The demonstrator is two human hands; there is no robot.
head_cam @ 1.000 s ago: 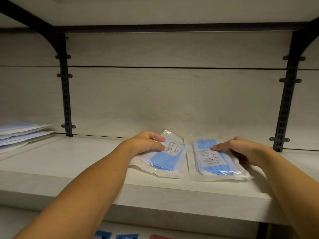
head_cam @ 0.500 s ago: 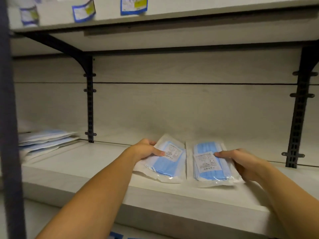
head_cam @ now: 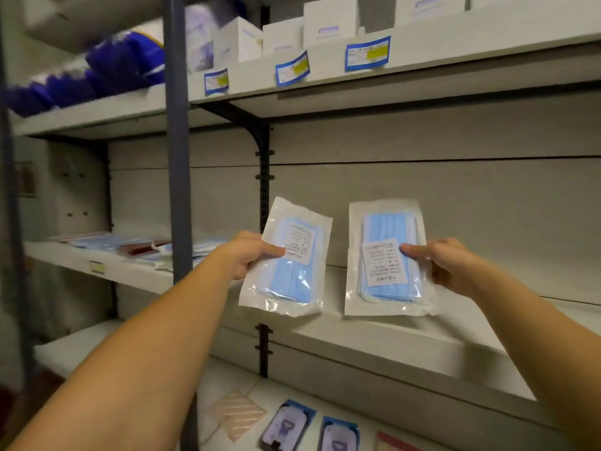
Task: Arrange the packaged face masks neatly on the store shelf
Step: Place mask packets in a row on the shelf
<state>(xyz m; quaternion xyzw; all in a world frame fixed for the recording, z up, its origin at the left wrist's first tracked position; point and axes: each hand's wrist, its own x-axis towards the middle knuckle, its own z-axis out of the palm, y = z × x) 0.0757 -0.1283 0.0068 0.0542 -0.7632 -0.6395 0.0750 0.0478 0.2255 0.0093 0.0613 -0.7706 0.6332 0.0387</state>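
Mask packs, two of them, are held up in the air in front of the middle shelf (head_cam: pixel 390 340), side by side and a little apart. Her left hand (head_cam: pixel 247 257) pinches the left pack (head_cam: pixel 286 255) at its edge, thumb on the white label, and that pack leans slightly right. Her right hand (head_cam: pixel 445 265) grips the right pack (head_cam: pixel 387 258) the same way, nearly upright. White boxes (head_cam: pixel 328 24) line the upper shelf (head_cam: pixel 422 56) above blue price tags (head_cam: pixel 367 53).
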